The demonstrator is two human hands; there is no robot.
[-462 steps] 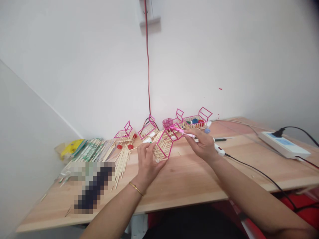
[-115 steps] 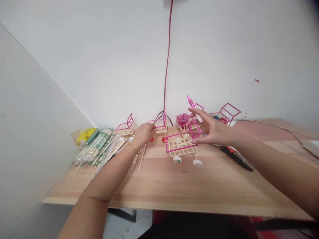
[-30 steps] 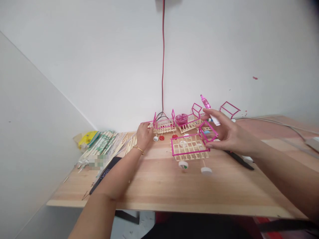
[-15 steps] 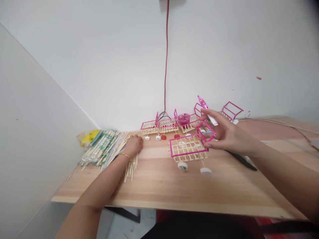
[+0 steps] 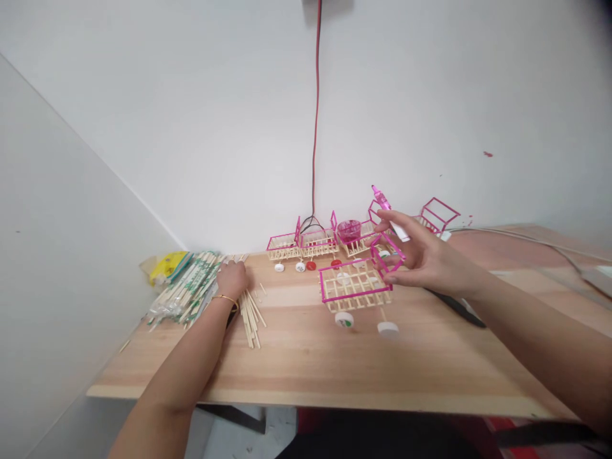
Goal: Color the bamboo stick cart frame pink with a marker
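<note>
My right hand [image 5: 425, 261] holds a small cart [image 5: 356, 284] by its pink upright end frame, between thumb and fingers. The cart is built of thin wooden sticks with pink edges and has white bottle caps for wheels. A pink marker [image 5: 389, 210] is also in this hand, its tip pointing up and left. At the left, my left hand [image 5: 233, 278] is curled over the loose wooden sticks [image 5: 252, 315]. Its fingertips are hidden, so what they grip cannot be made out.
Several similar carts [image 5: 284, 247] stand along the wall, one bearing a pink-stained cup [image 5: 349, 231]. Bagged sticks [image 5: 184, 290] and a yellow package [image 5: 167, 268] lie at the left. A dark long tool [image 5: 456, 308] lies under my right forearm. Cables [image 5: 521, 237] run along the right.
My left hand has moved left over the stick pile, uncovering more of the loose sticks. My right hand still holds the cart and marker; the view has turned slightly.
</note>
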